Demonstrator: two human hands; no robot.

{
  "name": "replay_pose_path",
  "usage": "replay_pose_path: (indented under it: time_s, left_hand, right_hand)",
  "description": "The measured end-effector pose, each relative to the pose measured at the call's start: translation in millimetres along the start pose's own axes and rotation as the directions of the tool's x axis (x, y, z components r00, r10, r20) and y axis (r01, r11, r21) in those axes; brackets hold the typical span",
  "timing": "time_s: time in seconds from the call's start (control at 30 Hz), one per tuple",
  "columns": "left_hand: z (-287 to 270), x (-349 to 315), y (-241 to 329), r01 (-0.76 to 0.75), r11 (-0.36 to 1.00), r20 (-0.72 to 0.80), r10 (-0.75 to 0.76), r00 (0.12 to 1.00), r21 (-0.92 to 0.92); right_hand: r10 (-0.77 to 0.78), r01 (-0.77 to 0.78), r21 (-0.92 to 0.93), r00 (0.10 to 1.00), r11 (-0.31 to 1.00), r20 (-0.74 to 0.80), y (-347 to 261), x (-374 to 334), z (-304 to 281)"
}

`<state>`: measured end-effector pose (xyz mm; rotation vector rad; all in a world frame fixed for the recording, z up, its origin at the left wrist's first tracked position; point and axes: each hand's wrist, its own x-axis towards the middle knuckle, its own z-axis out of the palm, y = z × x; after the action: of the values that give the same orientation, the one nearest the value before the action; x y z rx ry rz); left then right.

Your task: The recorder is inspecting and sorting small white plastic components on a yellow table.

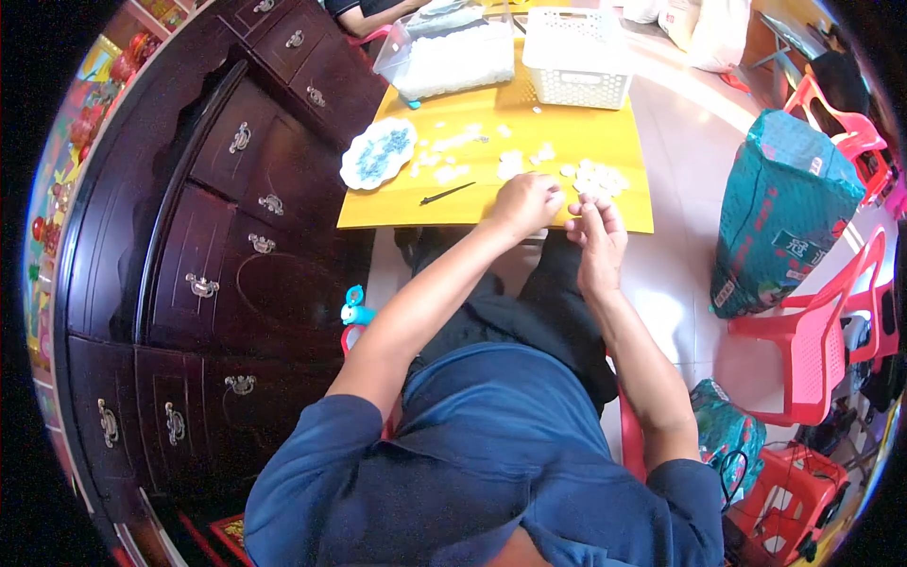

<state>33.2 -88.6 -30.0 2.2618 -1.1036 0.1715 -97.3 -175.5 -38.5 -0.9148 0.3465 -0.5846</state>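
My left hand [529, 203] is closed, fingers curled and pressed together, above the near edge of a yellow tabletop [392, 210]. Close beside it my right hand [599, 236] has its thumb and fingers pinched; whatever either hand holds is too small or hidden to name. Just beyond the fingers lies a heap of small white pieces [603, 178]. More white pieces [458, 140] are scattered across the middle of the table. A thin black tool [446, 194], perhaps tweezers, rests left of my left hand. At the left edge, a white scalloped dish [350, 172] holds small blue-grey pieces.
A clear plastic tub [387, 62] full of white pieces and a white perforated basket [588, 87] stand at the table's far side. A dark wooden cabinet [227, 189] runs along the left. On the right are a large green bag [784, 213] and a red plastic chair [794, 350].
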Motion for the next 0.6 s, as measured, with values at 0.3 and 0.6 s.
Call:
replay_pose_path:
  time_s: [0.3, 0.6]
  left_hand:
    - [-51.1, 23.2, -83.2, 0.056, 0.992, -0.121, -0.043, 0.992, 0.109]
    - [-77.9, 33.3, -134.6, 0.11, 0.972, -0.043, -0.104, 0.994, 0.207]
  right_hand:
    - [0.0, 0.004, -0.125, 0.999, 0.992, 0.033, -1.2, 0.5, 0.1]
    - [-0.028, 0.067, -0.324, 0.992, 0.944, 0.124, 7.6, 1.1, -4.8]
